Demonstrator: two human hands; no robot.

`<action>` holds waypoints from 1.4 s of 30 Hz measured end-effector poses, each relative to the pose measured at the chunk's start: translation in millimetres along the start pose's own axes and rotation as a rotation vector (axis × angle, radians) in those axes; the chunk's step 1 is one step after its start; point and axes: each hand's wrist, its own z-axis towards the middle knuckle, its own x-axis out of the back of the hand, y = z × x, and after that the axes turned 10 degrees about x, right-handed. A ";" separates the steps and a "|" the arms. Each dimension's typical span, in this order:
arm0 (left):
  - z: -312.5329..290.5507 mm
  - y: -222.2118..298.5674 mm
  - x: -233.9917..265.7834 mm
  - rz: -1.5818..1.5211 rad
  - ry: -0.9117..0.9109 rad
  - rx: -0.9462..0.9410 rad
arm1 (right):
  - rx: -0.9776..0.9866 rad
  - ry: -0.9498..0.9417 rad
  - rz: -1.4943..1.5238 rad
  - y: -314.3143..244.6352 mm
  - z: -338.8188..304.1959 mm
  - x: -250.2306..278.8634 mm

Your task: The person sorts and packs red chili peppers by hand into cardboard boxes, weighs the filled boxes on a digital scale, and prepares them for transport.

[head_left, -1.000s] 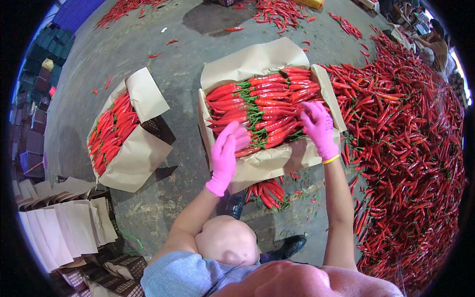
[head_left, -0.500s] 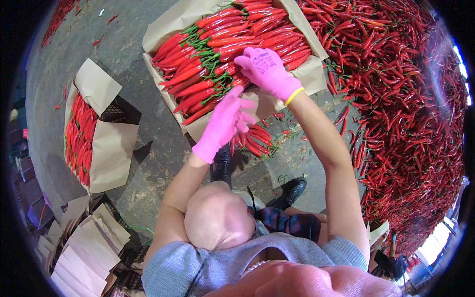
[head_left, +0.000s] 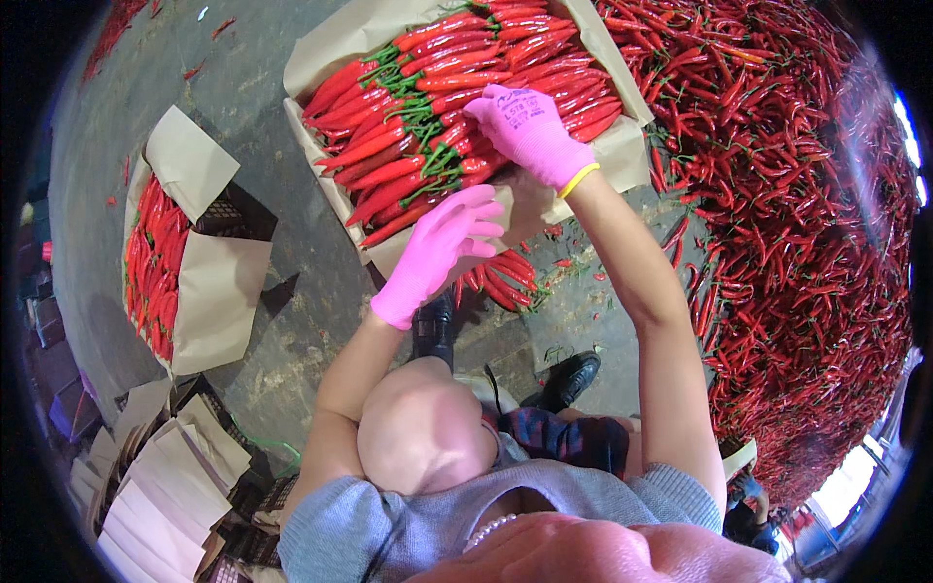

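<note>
Rows of red chili peppers (head_left: 384,175) with green stems lie side by side in a box lined with brown paper (head_left: 330,39). My right hand (head_left: 525,131), in a pink glove, rests over the peppers at the box's near right part. Its fingers curl down into the rows, and whatever is between the fingertips is hidden. Just off the near edge of the box hovers my left hand (head_left: 442,248), also in a pink glove. Its fingers are spread and hold nothing. Beneath it, a small bunch of loose chili peppers (head_left: 501,280) lies on the floor.
A large heap of red chilies (head_left: 797,214) fills the right side. To the left stands a second paper-lined crate (head_left: 228,291) of chilies. Stacked brown paper sheets (head_left: 160,505) lie at lower left. My shoes (head_left: 569,377) are on the concrete floor near the box.
My left hand has drawn back slightly from the peppers toward me, and its fingers have spread. My right hand has shifted only a little and stays over the rows.
</note>
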 end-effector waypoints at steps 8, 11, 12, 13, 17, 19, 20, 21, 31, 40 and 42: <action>-35.8 50.6 69.1 0.455 0.875 -0.952 | -0.087 0.348 0.381 35.6 -28.9 22.4; -6.3 63.3 107.0 0.883 1.009 -0.798 | -0.210 0.651 0.611 67.2 -35.6 16.7; 1.7 60.6 103.4 0.862 0.930 -0.763 | -0.270 0.706 0.767 71.4 -37.4 20.9; 10.1 49.0 112.3 0.847 0.980 -0.747 | -0.329 0.759 0.923 75.8 -39.5 25.5; -4.6 37.9 108.0 0.649 1.100 -0.852 | -0.504 0.872 1.009 107.9 -80.1 40.2; -16.3 19.7 104.5 0.362 0.888 -0.977 | -0.480 0.911 0.990 117.3 -88.2 33.5; -17.1 16.8 99.8 0.375 0.894 -0.857 | -0.519 0.891 0.911 122.2 -87.2 25.5; -16.7 15.4 98.2 0.621 1.009 -0.776 | -0.530 0.885 0.879 117.0 -80.1 25.0; 1.6 15.3 80.9 0.778 0.898 -0.731 | -0.301 0.701 0.556 125.0 -61.0 -20.5; -33.1 0.6 81.5 0.997 0.908 -0.797 | 0.320 0.489 0.000 -36.3 -53.5 22.6; -24.2 0.0 73.9 1.322 0.957 -0.790 | 0.484 0.422 -0.139 -71.5 -35.6 6.0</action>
